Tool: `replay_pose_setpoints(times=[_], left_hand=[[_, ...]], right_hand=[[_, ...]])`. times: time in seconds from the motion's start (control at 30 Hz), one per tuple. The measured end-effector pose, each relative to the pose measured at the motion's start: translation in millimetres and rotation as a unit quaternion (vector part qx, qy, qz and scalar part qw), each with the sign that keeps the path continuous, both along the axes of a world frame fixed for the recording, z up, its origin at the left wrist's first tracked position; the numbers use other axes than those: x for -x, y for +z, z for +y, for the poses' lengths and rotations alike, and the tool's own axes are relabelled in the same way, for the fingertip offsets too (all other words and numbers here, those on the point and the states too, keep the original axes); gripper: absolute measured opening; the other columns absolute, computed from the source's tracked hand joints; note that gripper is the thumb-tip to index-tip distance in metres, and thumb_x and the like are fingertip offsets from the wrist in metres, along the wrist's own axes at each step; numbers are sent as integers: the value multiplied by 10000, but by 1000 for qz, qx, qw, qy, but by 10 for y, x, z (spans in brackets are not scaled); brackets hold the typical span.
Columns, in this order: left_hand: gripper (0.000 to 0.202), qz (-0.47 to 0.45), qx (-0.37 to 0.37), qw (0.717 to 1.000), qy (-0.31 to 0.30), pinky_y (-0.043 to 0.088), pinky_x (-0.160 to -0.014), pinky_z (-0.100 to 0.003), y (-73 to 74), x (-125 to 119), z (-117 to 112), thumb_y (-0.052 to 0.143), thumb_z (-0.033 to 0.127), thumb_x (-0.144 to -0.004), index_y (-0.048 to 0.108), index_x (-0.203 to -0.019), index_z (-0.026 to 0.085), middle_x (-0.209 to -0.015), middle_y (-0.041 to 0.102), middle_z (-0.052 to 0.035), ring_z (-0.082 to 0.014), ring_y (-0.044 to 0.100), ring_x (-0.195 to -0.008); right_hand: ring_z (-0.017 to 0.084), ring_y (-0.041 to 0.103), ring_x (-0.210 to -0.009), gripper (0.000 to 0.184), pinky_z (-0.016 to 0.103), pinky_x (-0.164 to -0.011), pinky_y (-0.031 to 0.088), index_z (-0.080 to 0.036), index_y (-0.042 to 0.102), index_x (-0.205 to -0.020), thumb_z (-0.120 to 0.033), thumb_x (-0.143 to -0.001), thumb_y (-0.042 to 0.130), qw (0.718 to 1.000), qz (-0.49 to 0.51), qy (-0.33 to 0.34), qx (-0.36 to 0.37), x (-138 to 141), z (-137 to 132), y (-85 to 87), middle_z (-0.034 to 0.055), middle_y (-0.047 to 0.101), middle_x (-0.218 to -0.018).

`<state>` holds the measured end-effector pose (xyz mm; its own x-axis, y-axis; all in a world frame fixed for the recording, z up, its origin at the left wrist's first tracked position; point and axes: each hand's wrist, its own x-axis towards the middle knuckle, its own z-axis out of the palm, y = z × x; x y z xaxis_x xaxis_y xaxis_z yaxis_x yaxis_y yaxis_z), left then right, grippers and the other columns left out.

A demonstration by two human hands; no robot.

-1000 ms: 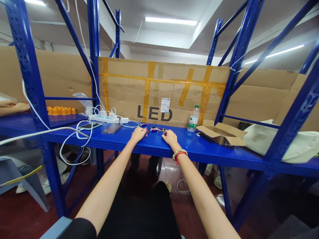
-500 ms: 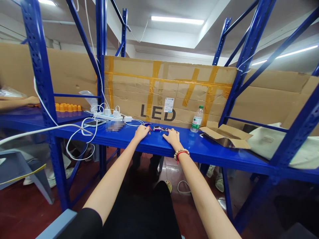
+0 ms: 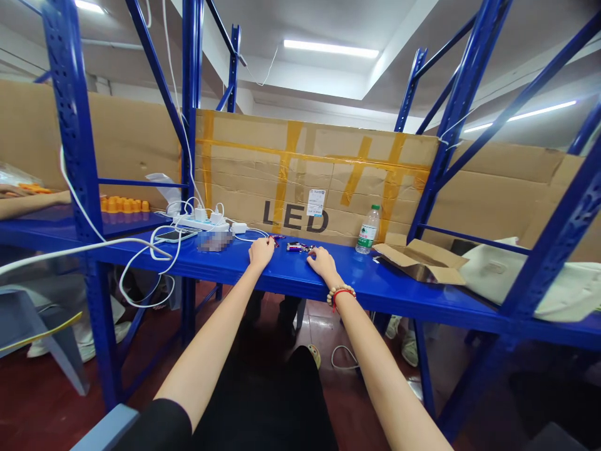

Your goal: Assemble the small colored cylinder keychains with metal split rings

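Observation:
On the blue shelf lie small shiny purple packets with white and reddish bits, too small to name for certain. My left hand is closed on the left of them, its fingertips at a small reddish-purple piece. What it grips is mostly hidden by the fingers. My right hand, with a beaded and a red bracelet at its wrist, has its fingers curled and drawn together at the right end of the packets. Whatever lies between those fingertips cannot be made out.
Left of my hands are a power strip with chargers, a phone and looping white cables. A water bottle, an opened cardboard box and a white bag stand rightward. Another person's arm is near orange cups.
My left hand has drawn slightly left, away from the packets, and its fingers look more closed. My right hand's fingers have pulled together. The view has shifted a little.

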<state>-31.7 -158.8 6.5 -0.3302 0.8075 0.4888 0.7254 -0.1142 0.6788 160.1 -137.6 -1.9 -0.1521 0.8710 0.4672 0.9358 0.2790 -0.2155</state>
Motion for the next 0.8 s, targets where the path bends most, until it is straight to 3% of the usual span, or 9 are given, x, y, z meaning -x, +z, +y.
replay_pose_setpoints(times=[0.17, 0.4, 0.8], left_hand=[[383, -5, 17, 998, -57, 404, -616, -239, -85, 29, 113, 354, 345, -806, 642, -626, 169, -651, 666, -56, -177, 605, -685], [397, -23, 30, 992, -119, 417, -576, -217, -172, 77, 228, 348, 360, -789, 660, -685, 138, -577, 651, -45, -135, 586, -559], [419, -26, 30, 986, -159, 414, -572, -230, -218, 109, 302, 366, 415, -753, 659, -636, 139, -515, 624, -39, -153, 581, -569]], right_hand=[[155, 557, -844, 203, 226, -689, 396, -194, 647, -818, -209, -780, 447, 1000, -12, 7, 9, -4, -24, 30, 47, 618, -933], [154, 570, -830, 218, 216, -666, 400, -202, 662, -814, -201, -769, 449, 1000, -12, 4, 6, -3, -19, 28, 38, 645, -899], [156, 585, -842, 212, 214, -677, 409, -202, 660, -840, -205, -772, 459, 1000, -1, -3, 11, -2, -18, 25, 35, 663, -904]])
